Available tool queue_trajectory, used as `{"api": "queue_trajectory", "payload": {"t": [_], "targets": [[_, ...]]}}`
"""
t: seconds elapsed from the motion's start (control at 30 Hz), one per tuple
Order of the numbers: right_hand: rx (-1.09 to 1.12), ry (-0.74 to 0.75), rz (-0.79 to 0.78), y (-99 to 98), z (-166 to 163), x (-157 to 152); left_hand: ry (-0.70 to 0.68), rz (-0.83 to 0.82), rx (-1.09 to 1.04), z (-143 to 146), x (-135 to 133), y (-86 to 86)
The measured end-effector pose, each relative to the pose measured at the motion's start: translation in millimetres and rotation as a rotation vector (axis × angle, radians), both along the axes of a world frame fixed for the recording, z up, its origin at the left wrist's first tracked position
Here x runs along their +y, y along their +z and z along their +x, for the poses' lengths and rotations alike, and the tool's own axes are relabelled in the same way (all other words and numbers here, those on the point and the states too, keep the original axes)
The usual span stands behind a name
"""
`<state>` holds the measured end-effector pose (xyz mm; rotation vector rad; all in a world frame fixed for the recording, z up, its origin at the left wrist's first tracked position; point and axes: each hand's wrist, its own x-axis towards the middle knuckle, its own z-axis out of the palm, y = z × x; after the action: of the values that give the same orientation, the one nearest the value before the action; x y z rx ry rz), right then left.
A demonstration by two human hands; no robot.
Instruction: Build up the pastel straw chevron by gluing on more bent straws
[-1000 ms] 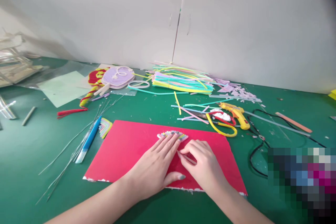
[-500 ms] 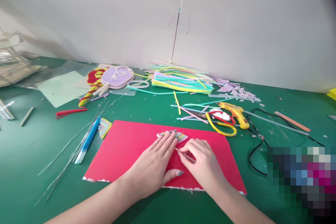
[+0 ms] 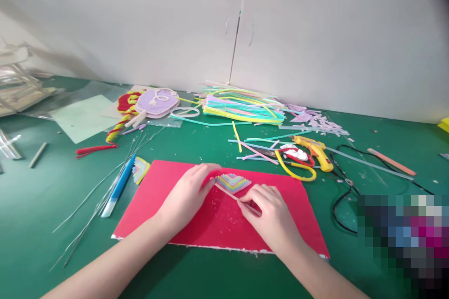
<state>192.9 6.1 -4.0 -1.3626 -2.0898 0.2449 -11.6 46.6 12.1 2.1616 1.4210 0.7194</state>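
Slanting from the pinching right hand [image 3: 271, 215], a pale strip [image 3: 227, 192] reaches the left hand [image 3: 184, 196], grip unclear.

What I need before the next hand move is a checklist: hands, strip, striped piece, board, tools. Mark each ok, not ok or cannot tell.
1. Right hand has the pale strip pinched: ok.
2. Left hand has a firm hold on the strip's other end: cannot tell; its fingertips are at that end, but the grip is not clear.
3. Striped piece lies in view on the red board: ok.
4. Red board free of scraps: not ok; small pale specks lie on it.
5. Scissors clear of loose strips: not ok; strips lie right by them.
6. Glue gun hot: cannot tell; it lies on the table.
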Motion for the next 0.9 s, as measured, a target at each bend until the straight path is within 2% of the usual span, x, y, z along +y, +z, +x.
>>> {"api": "queue_trajectory", "payload": {"t": [0.1, 0.27, 0.37, 0.6, 0.8, 0.9], "targets": [[0.002, 0.002, 0.011, 0.9, 0, 0, 0.064, -0.064, -0.054, -7, 9, -2.3], [-0.019, -0.007, 0.023, 1.4, 1, 0, 0.046, -0.090, -0.073, -10, 12, -8.9], [-0.041, -0.016, 0.024, 1.3, 1, 0, 0.015, -0.039, -0.062, -9, 12, -7.1], [-0.040, -0.010, 0.025, 3.1, 1, 1, -0.157, 0.093, 0.028, 3, 6, -3.2], [-0.042, -0.017, 0.012, 2.4, 0, 1, -0.392, 0.122, 0.293, 8, -7, -3.7], [-0.045, -0.021, 0.011, 2.2, 0, 1, -0.440, 0.117, 0.385, 8, -11, -5.2]]}}
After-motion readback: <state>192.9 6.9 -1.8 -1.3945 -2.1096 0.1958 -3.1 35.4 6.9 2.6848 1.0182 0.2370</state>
